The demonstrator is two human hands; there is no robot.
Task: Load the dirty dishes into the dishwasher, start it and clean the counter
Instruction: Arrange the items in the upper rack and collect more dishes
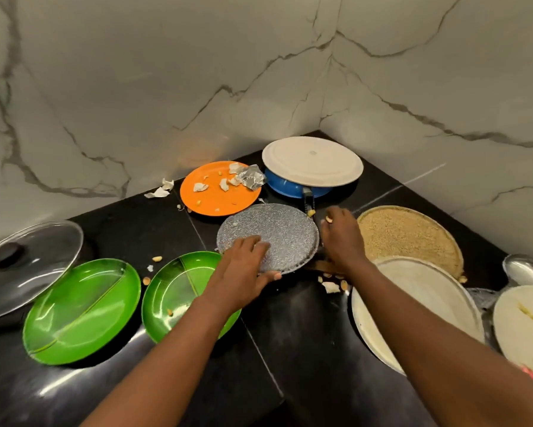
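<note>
**Speckled plate taken up from the counter**

The grey speckled plate (268, 235) is gripped at its near edge by the left hand (243, 269), fingers laid on top and thumb curled under the rim, apparently so it can be lifted. Just right of it, the right hand (340, 234) is held over scattered scraps; whether anything is pinched cannot be told. The orange plate (216, 192) lies beyond the left hand, two green plates (83, 309) to its left.

Glossy black stone counter (136, 217), speckled matt grey plate (277, 229), crumpled foil (252, 176)
</note>
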